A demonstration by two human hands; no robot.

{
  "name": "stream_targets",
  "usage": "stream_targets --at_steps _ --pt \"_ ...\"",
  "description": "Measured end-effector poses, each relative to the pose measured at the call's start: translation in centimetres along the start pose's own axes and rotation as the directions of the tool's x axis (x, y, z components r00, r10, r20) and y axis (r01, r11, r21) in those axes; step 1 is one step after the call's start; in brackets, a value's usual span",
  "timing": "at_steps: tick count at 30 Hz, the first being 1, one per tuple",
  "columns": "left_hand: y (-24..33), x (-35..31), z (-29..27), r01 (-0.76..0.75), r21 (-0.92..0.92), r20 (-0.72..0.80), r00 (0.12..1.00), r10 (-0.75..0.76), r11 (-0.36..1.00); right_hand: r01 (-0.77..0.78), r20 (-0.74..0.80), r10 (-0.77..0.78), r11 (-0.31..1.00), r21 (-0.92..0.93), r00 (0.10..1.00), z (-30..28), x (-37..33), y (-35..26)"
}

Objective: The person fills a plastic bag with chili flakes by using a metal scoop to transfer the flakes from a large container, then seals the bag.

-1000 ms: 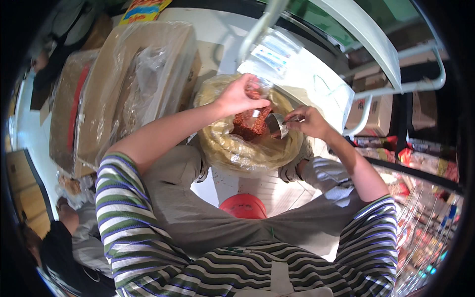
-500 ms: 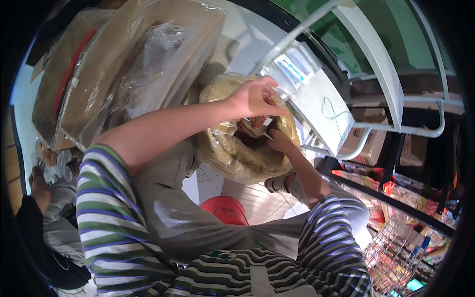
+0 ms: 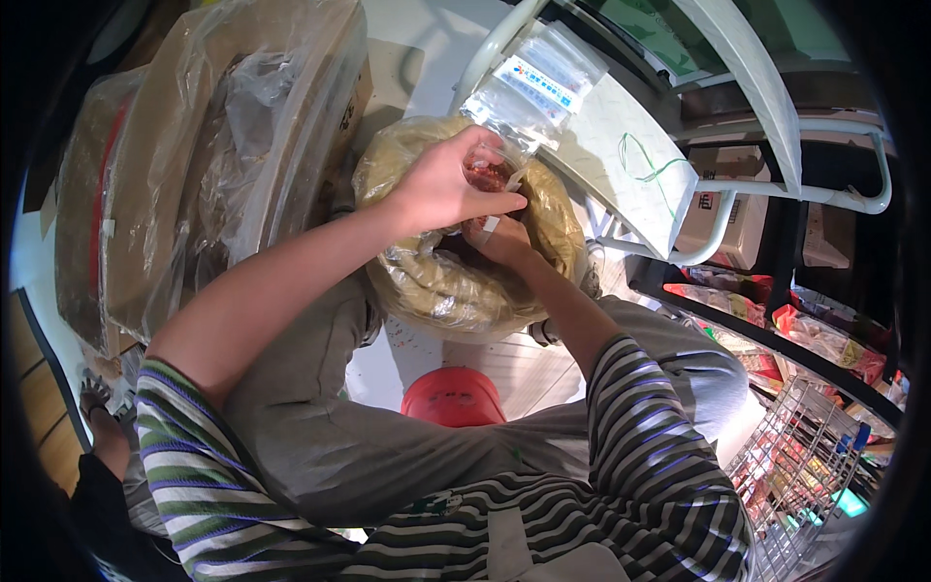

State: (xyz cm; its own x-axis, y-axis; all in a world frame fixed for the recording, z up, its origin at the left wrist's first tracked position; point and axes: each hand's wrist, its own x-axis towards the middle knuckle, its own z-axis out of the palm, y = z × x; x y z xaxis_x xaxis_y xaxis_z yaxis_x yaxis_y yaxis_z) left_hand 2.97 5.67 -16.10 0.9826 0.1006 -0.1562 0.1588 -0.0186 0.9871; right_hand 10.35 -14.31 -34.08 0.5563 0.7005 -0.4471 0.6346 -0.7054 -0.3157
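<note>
Blue-labelled packets (image 3: 538,85) lie beyond the yellow sack (image 3: 427,281). Over it, the fingers (image 3: 495,203) of the left hand (image 3: 448,184) pinch a clear bag (image 3: 485,177) of red flakes (image 3: 492,180); those of the right hand (image 3: 502,242) I cannot tell.

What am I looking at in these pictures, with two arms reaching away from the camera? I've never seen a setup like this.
There is no machine here: these are a person's own bare hands. Every picture comes from one wide fisheye camera on that person's head, looking down, so straight edges bend near the rim. The left hand holds a small clear plastic bag of red flakes over a large yellowish translucent plastic sack. The right hand is at the sack's mouth; its fingers are partly hidden, so its grip is unclear. Beyond, flat clear plastic bags and a thin green string lie on a white flat panel. A round red plastic container stands nearer the person.
</note>
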Motion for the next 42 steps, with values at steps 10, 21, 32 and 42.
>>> stream_targets --at_steps 10,21,32,42 --pt "-0.4 -0.3 -0.4 0.018 -0.110 -0.006 1.000 -0.019 0.994 0.154 -0.156 -0.083 0.838 0.523 0.984 4.0 1.7 -1.0" --pt "0.4 -1.3 0.0 0.065 0.159 0.043 0.996 -0.073 0.985 0.104 0.073 -0.103 0.994 -0.014 0.992 -5.0 -3.4 0.1" --pt "-0.7 -2.8 1.4 -0.119 0.383 0.107 0.991 0.084 0.916 0.154 -0.186 -0.156 0.988 -0.026 0.970 -13.9 -15.0 6.8" --pt "-1.8 -3.2 1.2 -0.093 0.538 0.163 0.987 0.005 0.838 0.099 -0.291 -0.065 0.990 0.103 0.954 -18.4 -20.6 6.6"
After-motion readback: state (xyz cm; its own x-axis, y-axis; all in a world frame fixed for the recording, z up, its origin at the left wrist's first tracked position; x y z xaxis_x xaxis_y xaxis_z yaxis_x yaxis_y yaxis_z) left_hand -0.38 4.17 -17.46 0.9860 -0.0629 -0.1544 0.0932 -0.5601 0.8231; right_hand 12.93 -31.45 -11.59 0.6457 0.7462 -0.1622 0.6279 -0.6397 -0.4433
